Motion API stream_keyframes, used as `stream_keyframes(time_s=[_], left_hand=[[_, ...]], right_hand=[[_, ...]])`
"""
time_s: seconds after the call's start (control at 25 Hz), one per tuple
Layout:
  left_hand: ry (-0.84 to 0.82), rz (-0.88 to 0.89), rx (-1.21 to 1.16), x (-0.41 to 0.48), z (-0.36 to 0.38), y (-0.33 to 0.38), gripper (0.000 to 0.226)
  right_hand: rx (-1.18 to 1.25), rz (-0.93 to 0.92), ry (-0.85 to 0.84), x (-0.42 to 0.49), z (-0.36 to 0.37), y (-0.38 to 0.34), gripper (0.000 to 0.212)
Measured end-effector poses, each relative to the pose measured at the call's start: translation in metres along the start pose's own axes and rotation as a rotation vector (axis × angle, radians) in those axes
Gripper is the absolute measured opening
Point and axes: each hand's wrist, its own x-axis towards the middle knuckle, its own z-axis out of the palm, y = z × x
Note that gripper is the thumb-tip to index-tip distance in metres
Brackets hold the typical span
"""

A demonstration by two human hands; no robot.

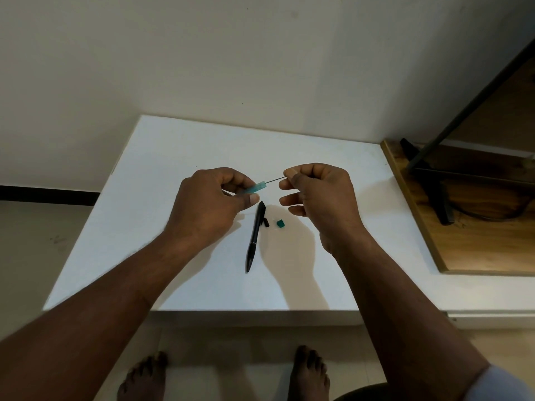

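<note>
Left hand (pixel 208 206) is clamped on a teal tube (pixel 256 188), held above the bench (pixel 173 256). Right hand (pixel 318 198) is pinched on a thin dark rod (pixel 275 180) running into the tube's open end. Rod is best held in line with the tube, or bending is judged likely. Black pen (pixel 255 238), short black piece (pixel 265 222) and teal cap (pixel 280 223) are seen just below. Bench edges lie well apart; open room is left on both sides

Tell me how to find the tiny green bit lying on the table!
Look at the white table, where a black pen lies in the middle. Just right of the pen's far end sit a short black piece and then the tiny green bit. It is the only green thing lying on the table, small and squarish.
</note>
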Motion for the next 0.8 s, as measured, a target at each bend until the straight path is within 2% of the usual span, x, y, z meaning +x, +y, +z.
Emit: stream_keyframes(time_s=[0.52,0.8], left_hand=[[-0.012,0.005,-0.056,-0.0011,0.0005,0.0033,0.012],[-0.013,0.01,-0.069,-0.0014,0.0002,0.0036,0.013]], right_hand=[[0.093,-0.017,-0.005,-0.0009,0.0006,-0.0003,0.011],[0.148,-0.067,0.045,0.0003,0.0009,-0.0002,0.01]])
